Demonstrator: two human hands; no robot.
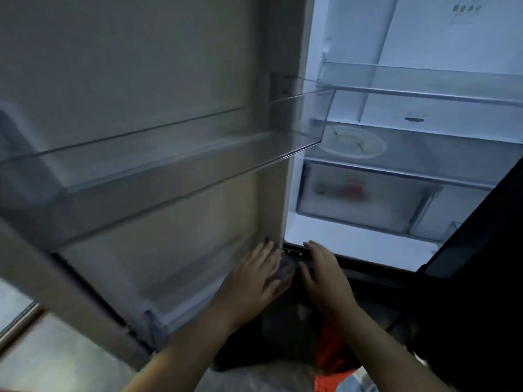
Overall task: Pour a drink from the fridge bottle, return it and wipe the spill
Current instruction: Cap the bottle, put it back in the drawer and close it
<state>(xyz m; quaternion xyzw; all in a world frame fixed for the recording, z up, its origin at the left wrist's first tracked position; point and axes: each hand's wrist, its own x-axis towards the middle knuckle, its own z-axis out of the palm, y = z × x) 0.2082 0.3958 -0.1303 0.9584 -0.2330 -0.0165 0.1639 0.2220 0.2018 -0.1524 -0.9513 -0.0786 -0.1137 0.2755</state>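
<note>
The fridge stands open, its lit inside [396,131] on the right and the left door [141,80] swung out towards me. Low down by the door's bottom hinge, a clear, blurred container [285,274], a bottle or a glass, sits between my two hands. My left hand [252,278] holds its left side, with the thumb wrapped across the front. My right hand [322,274] is on its right side, fingers stretched towards the fridge's bottom edge and thumb against the container. Most of the container is hidden.
A clear door bin [158,154] juts out at chest height above my left arm. Inside are glass shelves, a white plate [351,142] and a frosted drawer [365,196] holding something red. A dark door panel [481,250] stands on the right. Orange fabric [331,360] shows below.
</note>
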